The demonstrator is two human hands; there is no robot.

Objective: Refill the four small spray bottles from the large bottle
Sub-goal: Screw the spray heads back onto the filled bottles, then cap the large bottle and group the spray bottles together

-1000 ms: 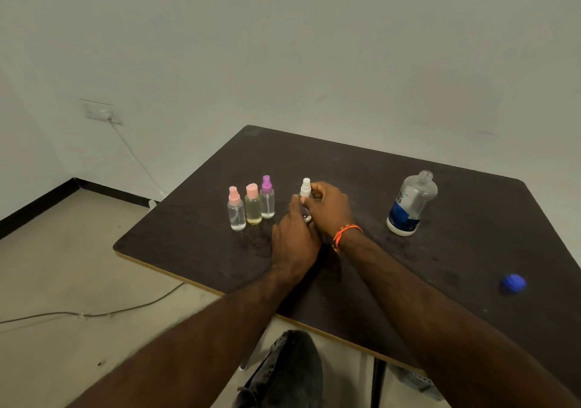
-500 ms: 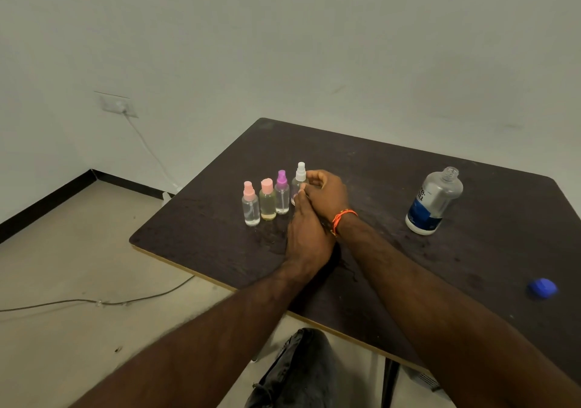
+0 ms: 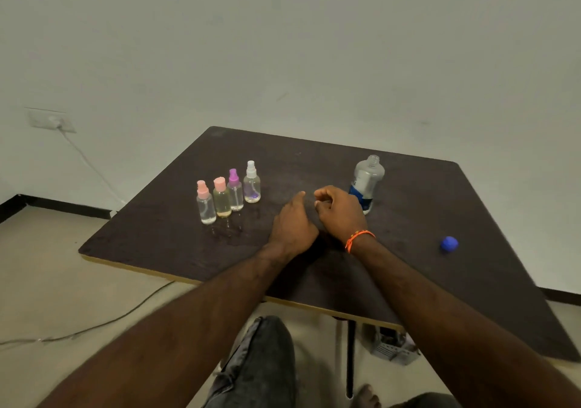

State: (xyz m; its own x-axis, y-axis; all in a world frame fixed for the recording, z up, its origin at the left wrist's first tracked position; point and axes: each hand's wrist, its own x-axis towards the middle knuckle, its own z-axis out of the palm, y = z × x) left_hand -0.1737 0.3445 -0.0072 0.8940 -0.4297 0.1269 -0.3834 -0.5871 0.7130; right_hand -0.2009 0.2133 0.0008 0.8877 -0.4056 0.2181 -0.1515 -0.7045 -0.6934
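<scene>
With all four capped spray bottles [image 3: 231,192] lined up left of centre, both the left hand [image 3: 292,223] and right hand [image 3: 338,211] hover loosely curled and empty, so recapping the large bottle [image 3: 366,181] at upper right with the blue cap [image 3: 449,244] looks next.

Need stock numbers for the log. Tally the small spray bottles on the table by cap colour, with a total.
Pink caps: 2, on the first small spray bottle and the second
Purple cap: 1
White cap: 1
Total: 4
</scene>
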